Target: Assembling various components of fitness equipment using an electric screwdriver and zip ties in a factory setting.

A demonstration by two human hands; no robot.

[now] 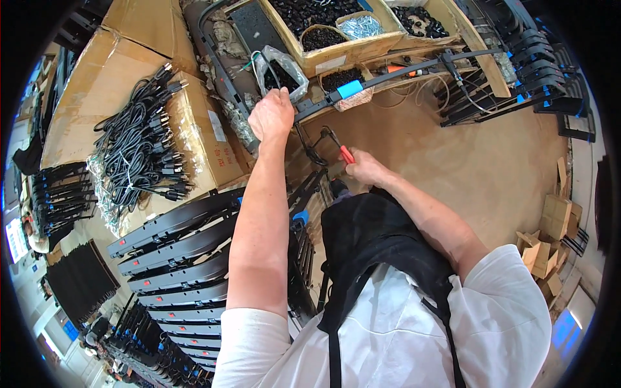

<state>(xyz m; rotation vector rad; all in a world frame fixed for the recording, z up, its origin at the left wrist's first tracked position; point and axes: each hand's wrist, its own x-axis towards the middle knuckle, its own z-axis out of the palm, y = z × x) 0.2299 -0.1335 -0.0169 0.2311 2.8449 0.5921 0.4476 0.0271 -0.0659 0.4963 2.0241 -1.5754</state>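
Note:
My left hand point(272, 115) is closed just in front of a clear plastic bag point(297, 67) of small black parts; what its fingers hold, if anything, is hidden. A black metal frame point(414, 68) lies across the bench edge, with a blue wrap point(349, 89) on its bar, to the right of that hand. My right hand point(367, 168) grips a red-handled tool point(347, 155) below the bar. Its dark metal end points up and left toward a hanging black cable, and I cannot tell its exact kind.
Boxes of black parts point(317, 40) and silver screws point(360, 27) stand at the back. On a cardboard box to the left lies a bundle of black power cords point(139, 139). Stacked black frames point(181, 258) fill the lower left; more frames point(537, 71) stand at the right.

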